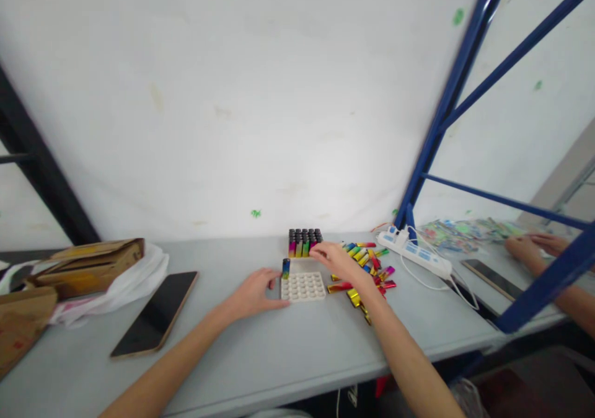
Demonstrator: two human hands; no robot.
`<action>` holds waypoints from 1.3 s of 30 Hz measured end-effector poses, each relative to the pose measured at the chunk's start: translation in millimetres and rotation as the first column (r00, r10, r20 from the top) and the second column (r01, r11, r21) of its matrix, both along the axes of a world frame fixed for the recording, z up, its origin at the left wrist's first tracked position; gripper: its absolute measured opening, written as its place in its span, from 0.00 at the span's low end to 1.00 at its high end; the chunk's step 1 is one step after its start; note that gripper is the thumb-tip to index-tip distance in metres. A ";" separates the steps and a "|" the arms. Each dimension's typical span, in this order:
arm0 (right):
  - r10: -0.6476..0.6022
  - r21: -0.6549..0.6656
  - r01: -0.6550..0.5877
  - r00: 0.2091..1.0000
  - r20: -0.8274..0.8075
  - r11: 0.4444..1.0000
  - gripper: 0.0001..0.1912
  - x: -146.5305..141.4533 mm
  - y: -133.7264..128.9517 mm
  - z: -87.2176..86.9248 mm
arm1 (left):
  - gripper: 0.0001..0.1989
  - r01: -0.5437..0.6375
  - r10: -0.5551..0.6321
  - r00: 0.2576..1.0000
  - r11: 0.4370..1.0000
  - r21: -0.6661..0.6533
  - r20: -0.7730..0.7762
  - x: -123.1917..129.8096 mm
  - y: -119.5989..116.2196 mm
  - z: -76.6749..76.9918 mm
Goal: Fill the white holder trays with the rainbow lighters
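Note:
A white tray with rows of round holes (304, 286) lies on the grey table. My left hand (253, 293) holds its left side, thumb along the front corner and fingers by the left edge. One small shiny tube, dark on top and gold below (286, 268), stands upright in the tray's back left corner. Behind the tray is a block of upright rainbow-coloured tubes with black tops (300, 244). My right hand (339, 260) is at the right front of that block, fingertips closed together; whatever they may hold is too small to make out.
Loose metallic coloured tubes (367, 260) lie heaped beside my right forearm. A white power strip (413, 252) with cables is farther right, by a blue metal frame (425, 139). On the left are a phone (155, 314) and cardboard boxes (93, 268). Another person's hands (534, 250) show beyond the frame.

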State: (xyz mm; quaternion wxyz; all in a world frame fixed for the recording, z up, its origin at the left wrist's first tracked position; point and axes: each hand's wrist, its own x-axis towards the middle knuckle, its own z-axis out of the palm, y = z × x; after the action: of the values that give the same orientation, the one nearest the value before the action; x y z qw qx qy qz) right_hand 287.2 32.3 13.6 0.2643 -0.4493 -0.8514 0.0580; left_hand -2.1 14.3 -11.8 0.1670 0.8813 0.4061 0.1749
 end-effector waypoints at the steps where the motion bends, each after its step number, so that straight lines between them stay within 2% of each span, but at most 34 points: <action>1: -0.079 0.003 0.079 0.997 0.012 0.997 0.15 14.9 2.4 3.3 | 0.26 -0.002 0.002 1.000 1.000 0.001 -0.004 -0.1 -0.2 1.0; 4: -0.271 -0.064 0.278 0.958 0.095 0.959 0.09 52.6 7.6 5.6 | 0.25 -0.020 0.021 0.999 1.000 0.009 -0.032 -1.2 0.4 4.1; 7: -0.263 -0.194 0.293 0.950 0.169 0.936 0.07 69.2 7.8 -1.3 | 0.24 -0.024 0.025 0.998 0.999 0.026 -0.061 -3.6 1.7 6.1; 14: -0.268 -0.232 0.309 0.944 0.193 0.922 0.13 63.2 5.5 -11.1 | 0.24 -0.030 0.032 0.998 0.999 0.022 -0.061 -6.3 1.7 5.6; 17: -0.290 -0.255 0.344 0.930 0.224 0.904 0.09 62.4 4.1 -10.2 | 0.25 -0.029 0.031 0.998 0.999 0.036 -0.058 -5.7 1.1 6.3; 19: -0.273 -0.223 0.332 0.927 0.257 0.917 0.06 61.4 3.0 -9.6 | 0.25 -0.025 0.027 0.998 0.999 0.042 -0.062 -5.7 1.1 6.7; 22: -0.227 -0.114 0.263 0.938 0.260 0.958 0.11 56.9 1.2 -8.4 | 0.25 -0.012 0.015 0.998 0.999 0.042 -0.069 -6.2 1.6 6.6; 24: -0.230 -0.054 0.245 0.953 0.200 0.968 0.14 51.7 -0.7 -6.8 | 0.25 -0.007 0.010 0.998 0.999 0.047 -0.069 -6.4 2.0 6.3; 28: -0.220 -0.058 0.218 0.975 -0.020 0.974 0.21 37.1 -5.9 -2.2 | 0.26 -0.016 0.020 0.997 0.998 0.053 -0.076 -6.1 2.8 6.1; 31: -0.168 -0.018 0.168 0.967 -0.194 0.986 0.20 24.4 -7.1 -2.6 | 0.27 -0.009 0.014 0.997 0.998 0.058 -0.074 -5.8 2.9 6.5; 35: -0.220 -0.089 0.201 0.876 -0.429 0.976 0.20 11.0 0.2 -12.2 | 0.27 -0.003 0.006 0.998 0.999 0.049 -0.060 -5.4 1.9 7.3; 39: -0.167 -0.161 0.090 0.803 -0.572 0.983 0.26 2.9 6.1 -20.5 | 0.28 -0.002 0.005 0.997 0.999 0.053 -0.071 -4.9 0.8 7.6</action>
State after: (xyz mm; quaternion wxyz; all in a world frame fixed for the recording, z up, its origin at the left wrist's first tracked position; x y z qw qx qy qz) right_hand 290.1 38.4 -6.8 0.4870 -0.4824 -0.6913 0.2284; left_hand -6.9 15.1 -4.2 0.1289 0.8903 0.4086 0.1544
